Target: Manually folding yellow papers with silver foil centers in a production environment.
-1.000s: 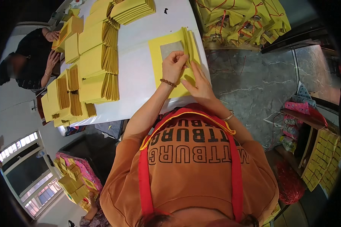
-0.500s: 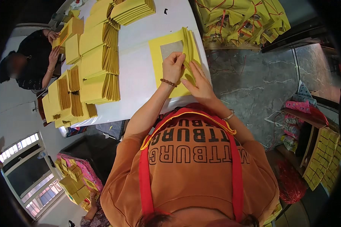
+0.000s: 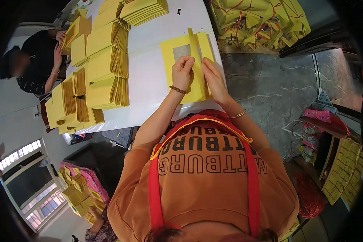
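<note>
A large yellow paper sheet (image 3: 168,48) with a grey rectangular patch (image 3: 181,51) on it lies at the table's right edge. Down its length runs a raised, folded yellow strip (image 3: 195,44). My left hand (image 3: 182,74) is closed, its thumb and curled fingers pinching the strip's left side. From the right, my right hand (image 3: 215,80) has thumb and fingers drawn together at the strip's other edge; its fingertips are partly hidden. Both hands are level with each other, about midway along the fold.
Stacks of folded yellow paper (image 3: 105,64) cover the left of the white table (image 3: 147,72). Across it, a person in black (image 3: 36,60) handles a yellow paper piece (image 3: 78,30). Red-tied yellow bundles (image 3: 258,24) lie beyond the right edge. A shelf of yellow pieces (image 3: 343,169) stands right.
The bent strip has straightened into a narrow upright fold. My right hand's thumb has moved up beside its fingers, and that hand has shifted slightly. My left hand stays nearly in place.
</note>
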Available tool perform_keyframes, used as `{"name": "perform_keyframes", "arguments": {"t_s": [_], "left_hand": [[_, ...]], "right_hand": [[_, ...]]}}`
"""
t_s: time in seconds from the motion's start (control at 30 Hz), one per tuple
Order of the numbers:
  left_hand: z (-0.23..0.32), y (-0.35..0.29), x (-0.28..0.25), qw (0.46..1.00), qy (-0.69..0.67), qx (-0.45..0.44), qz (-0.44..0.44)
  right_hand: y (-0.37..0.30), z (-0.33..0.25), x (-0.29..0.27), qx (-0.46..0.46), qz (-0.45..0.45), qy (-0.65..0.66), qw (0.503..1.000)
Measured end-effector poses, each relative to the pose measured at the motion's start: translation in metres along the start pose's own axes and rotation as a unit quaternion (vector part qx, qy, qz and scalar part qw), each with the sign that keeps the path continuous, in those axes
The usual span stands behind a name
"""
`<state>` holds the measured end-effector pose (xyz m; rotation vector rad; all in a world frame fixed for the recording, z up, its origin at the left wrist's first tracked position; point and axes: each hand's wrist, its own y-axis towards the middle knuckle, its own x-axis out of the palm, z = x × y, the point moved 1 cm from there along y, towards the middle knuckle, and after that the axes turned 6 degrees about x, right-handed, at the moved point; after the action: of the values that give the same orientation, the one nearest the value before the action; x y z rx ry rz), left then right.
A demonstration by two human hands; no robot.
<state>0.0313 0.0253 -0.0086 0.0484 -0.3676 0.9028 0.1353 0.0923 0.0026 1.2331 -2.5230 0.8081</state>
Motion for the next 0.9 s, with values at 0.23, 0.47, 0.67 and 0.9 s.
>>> {"name": "perform_keyframes", "arguments": {"t_s": [0.23,0.47,0.67,0.9], "left_hand": [[0.003,0.001,0.0,0.999,-0.034,-0.014,0.003],[0.008,0.003,-0.001,0.999,-0.032,-0.001,-0.034],[0.011,0.001,-0.001,0.999,0.005,-0.009,-0.052],[0.013,-0.002,-0.003,0.998,0.014,-0.033,-0.046]], "right_hand": [[-0.004,-0.001,0.012,-0.039,0.028,-0.166,0.985],[-0.007,-0.007,0.014,-0.074,-0.041,-0.112,0.99],[-0.008,-0.007,0.012,-0.094,-0.098,-0.111,0.984],[-0.013,-0.011,0.008,-0.103,-0.122,-0.105,0.982]]}}
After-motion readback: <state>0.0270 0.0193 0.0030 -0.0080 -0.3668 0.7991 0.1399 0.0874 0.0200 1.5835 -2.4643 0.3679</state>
